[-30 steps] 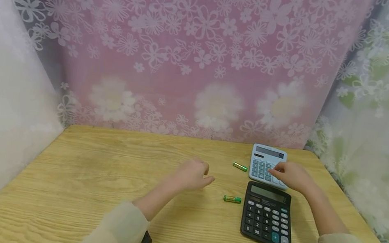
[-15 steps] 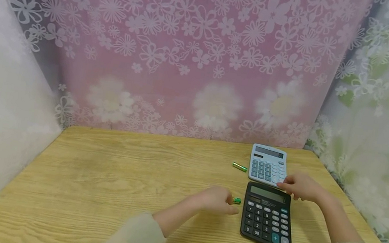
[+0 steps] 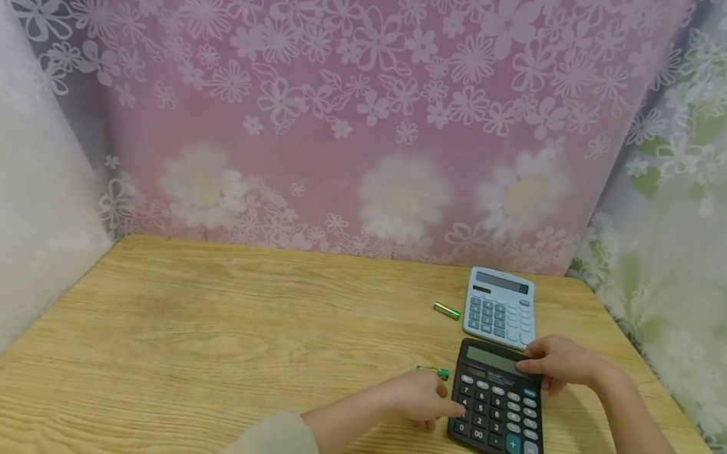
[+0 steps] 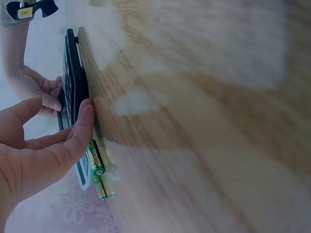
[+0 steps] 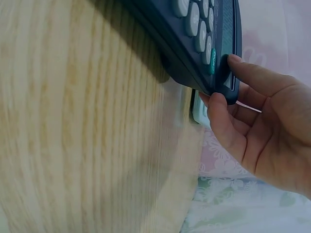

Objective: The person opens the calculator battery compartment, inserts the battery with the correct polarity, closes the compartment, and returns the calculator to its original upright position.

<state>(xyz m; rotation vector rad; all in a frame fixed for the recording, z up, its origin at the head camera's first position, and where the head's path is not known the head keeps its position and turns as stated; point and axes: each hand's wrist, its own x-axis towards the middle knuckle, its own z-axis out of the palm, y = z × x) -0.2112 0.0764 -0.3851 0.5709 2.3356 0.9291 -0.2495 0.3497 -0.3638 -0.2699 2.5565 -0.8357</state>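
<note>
My left hand [image 3: 417, 399] covers part of the nearer battery [image 3: 440, 373]; the black calculator's [image 3: 498, 403] key labels too small to read; worktop [image 4: 204, 121] blurred in wrist views.

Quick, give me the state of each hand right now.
Left hand: open, straight fingers touching the left edge of the black calculator.
Right hand: gripping the calculator's top right corner between thumb and fingers.

Wooden table [image 3: 194, 343] before pink floral curtain [image 3: 367, 103]
</note>
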